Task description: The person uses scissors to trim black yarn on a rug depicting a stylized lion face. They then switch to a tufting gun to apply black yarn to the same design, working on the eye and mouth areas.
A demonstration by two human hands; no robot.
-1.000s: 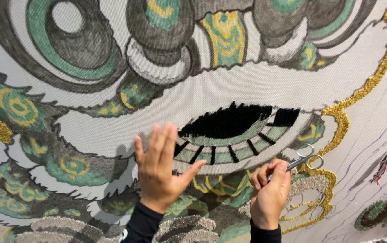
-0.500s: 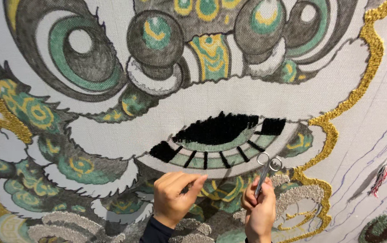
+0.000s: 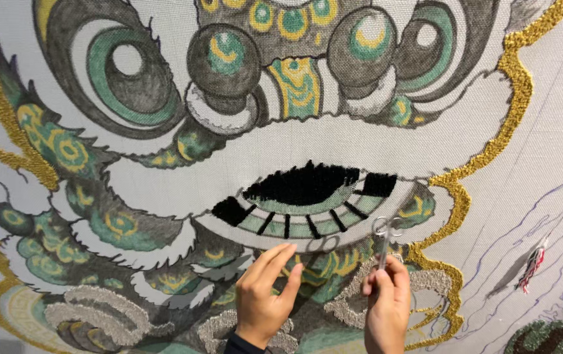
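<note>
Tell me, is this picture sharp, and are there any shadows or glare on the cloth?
Head view: the cloth is evenly lit and mostly sharp, its weave visible, with no glare. The small scissors in the right hand cast a soft shadow beside the left hand. A hanging thread tuft throws a longer shadow. The corners look slightly softer.

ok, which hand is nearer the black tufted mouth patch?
Right. The right hand holds small scissors whose loops reach just under the black patch. The left hand presses the cloth lower down.
</note>
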